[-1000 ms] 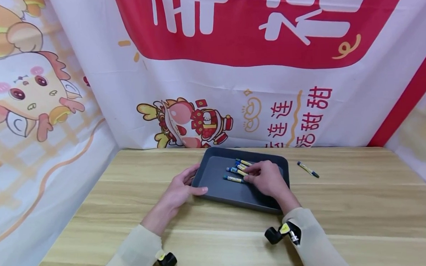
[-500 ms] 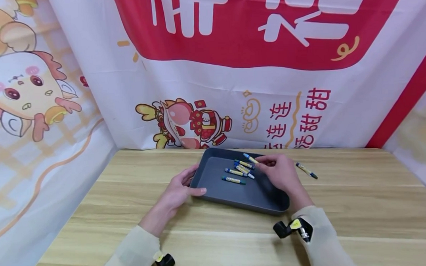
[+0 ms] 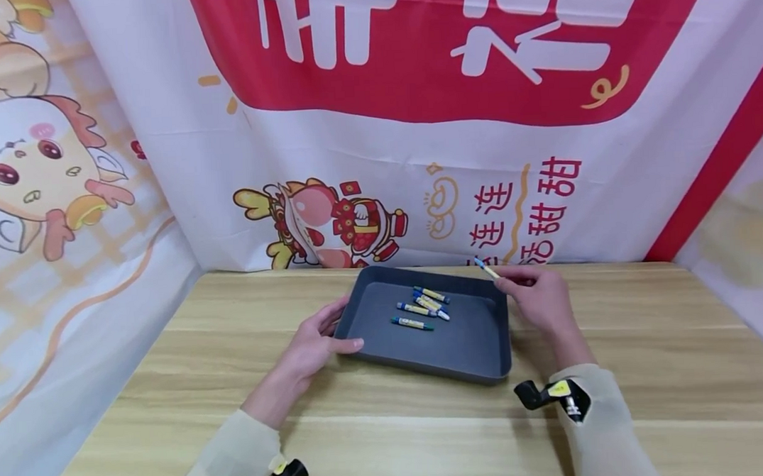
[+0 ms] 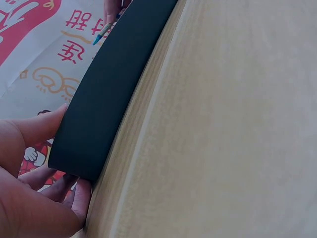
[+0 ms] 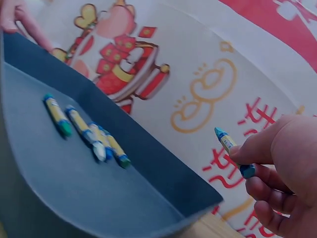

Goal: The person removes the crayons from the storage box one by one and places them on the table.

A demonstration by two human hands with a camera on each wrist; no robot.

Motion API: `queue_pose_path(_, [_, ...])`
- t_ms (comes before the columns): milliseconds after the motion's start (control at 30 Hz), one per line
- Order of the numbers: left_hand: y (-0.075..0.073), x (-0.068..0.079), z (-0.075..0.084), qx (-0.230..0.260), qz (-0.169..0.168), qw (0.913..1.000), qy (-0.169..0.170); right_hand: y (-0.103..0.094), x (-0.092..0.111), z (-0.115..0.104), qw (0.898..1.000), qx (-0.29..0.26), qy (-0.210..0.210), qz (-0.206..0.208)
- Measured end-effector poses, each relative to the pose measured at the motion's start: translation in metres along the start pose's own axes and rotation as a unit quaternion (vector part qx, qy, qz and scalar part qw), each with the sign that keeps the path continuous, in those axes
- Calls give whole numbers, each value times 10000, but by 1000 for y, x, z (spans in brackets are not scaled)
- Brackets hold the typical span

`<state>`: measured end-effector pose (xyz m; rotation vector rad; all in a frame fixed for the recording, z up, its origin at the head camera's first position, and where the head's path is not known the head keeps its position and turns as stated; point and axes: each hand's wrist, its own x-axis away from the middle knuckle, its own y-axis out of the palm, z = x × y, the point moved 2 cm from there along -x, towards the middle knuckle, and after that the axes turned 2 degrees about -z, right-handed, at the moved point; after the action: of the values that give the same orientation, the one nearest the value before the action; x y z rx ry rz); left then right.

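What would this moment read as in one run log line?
Left hand: grips tray at its left side | Right hand: pinches a crayon in the air | Inside tray: four crayons lying

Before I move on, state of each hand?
Left hand: holding the gray tray by its edge.
Right hand: pinching a crayon between thumb and fingers.

The tray (image 3: 456, 345) looks smooth and matt, the crayons (image 3: 412, 324) inside and the lone crayon (image 3: 486, 267) toward its two o'clock paper-wrapped with waxy ends, the tabletop (image 3: 390, 436) at six smooth-grained wood, the backdrop (image 3: 365, 146) at twelve creased cloth.
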<state>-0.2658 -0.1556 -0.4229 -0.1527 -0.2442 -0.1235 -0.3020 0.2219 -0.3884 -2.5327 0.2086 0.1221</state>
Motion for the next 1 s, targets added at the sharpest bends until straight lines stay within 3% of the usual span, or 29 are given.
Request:
queue_pose_path(500, [-1, 2, -1, 30, -38, 10000, 77, -30, 0, 33, 9980, -1, 472, 424])
queue_pose_path(1000, [-2, 0, -2, 22, -39, 9999, 105, -37, 2, 53, 9947, 404, 903, 281])
